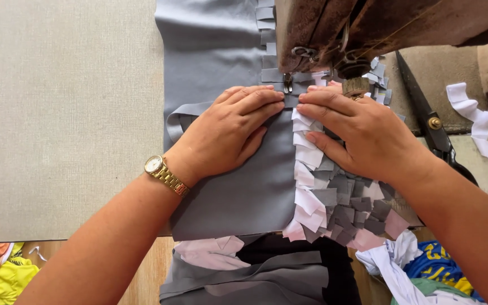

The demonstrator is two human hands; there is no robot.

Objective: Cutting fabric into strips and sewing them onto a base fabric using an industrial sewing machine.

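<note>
My left hand point(230, 131) lies flat on a grey fabric panel point(244, 192), fingers pointing toward the presser foot point(287, 83) of a brown sewing machine point(368, 25). A gold wristwatch point(165, 174) is on that wrist. My right hand point(362, 133) presses down a row of small white and grey fabric tabs point(326, 195) stacked along the panel's right edge. Both sets of fingertips meet just in front of the needle. Neither hand grips anything; both press the cloth flat.
Black scissors point(433, 127) lie right of the machine beside a white fabric strip point(478, 127). A grey board point(69, 113) covers the table's left side. Coloured garments are heaped at lower left point(1, 277) and lower right point(425, 268). More grey cloth point(255, 277) hangs off the front edge.
</note>
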